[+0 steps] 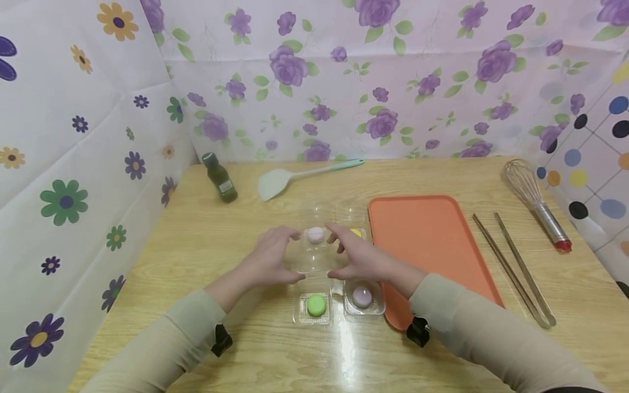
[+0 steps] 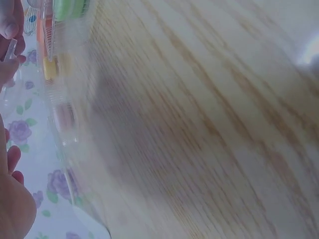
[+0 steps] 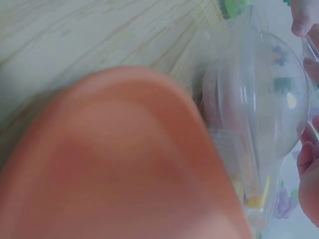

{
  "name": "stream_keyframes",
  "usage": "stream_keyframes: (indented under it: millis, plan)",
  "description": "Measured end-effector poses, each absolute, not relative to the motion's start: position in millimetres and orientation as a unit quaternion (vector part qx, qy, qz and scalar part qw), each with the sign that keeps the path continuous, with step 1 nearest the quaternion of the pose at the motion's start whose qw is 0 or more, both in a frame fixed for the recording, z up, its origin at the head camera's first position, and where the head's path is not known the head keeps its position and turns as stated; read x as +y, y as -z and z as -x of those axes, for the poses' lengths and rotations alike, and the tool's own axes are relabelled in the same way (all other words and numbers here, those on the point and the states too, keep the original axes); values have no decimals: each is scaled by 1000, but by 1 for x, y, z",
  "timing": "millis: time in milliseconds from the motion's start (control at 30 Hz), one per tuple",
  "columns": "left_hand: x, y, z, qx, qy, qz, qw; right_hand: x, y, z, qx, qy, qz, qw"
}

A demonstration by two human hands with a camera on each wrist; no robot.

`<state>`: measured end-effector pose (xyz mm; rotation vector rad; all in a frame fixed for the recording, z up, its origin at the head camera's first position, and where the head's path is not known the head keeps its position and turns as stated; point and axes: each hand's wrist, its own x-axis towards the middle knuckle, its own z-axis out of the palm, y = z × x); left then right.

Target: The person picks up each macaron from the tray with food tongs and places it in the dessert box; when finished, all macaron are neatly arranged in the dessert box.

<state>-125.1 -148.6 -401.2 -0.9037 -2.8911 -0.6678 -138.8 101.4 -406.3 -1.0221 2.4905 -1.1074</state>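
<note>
Both hands hold a clear plastic lid [image 1: 314,263] between them, over a clear box with a pink macaron [image 1: 315,235] on the table. My left hand [image 1: 270,256] grips its left side, and my right hand [image 1: 361,256] pinches the right side, as the left wrist view also shows. Nearer me are a green macaron [image 1: 316,305] in a clear tray and a purple macaron [image 1: 362,297] in a box. The right wrist view shows a clear domed lid [image 3: 281,94] over the purple one. A yellow macaron [image 1: 356,233] is partly hidden behind my right hand.
An orange tray [image 1: 422,229] lies right of the boxes, under my right forearm. Beyond it are metal tongs [image 1: 523,267] and a whisk [image 1: 538,204]. At the back lie a white spatula [image 1: 295,176] and a dark bottle [image 1: 219,177]. Flowered cloth [image 1: 334,82] hangs behind the table.
</note>
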Motion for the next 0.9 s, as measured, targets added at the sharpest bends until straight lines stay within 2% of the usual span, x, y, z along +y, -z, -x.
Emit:
stream_keyframes:
  millis: [400, 533, 633, 700, 900]
  plan:
    - [-146, 400, 125, -927, 220, 302, 21, 97, 405, 134, 870, 339, 350, 76]
    - [-147, 398, 124, -927, 212, 307, 32, 98, 405, 134, 860, 356, 356, 82]
    - [-148, 397, 123, -932, 194, 304, 41, 99, 403, 135, 843, 403, 338, 113]
    - [-148, 395, 123, -934, 182, 303, 48, 101, 402, 136, 823, 450, 312, 153]
    - [-148, 395, 122, -933, 140, 323, 79, 101, 400, 139, 717, 577, 218, 326]
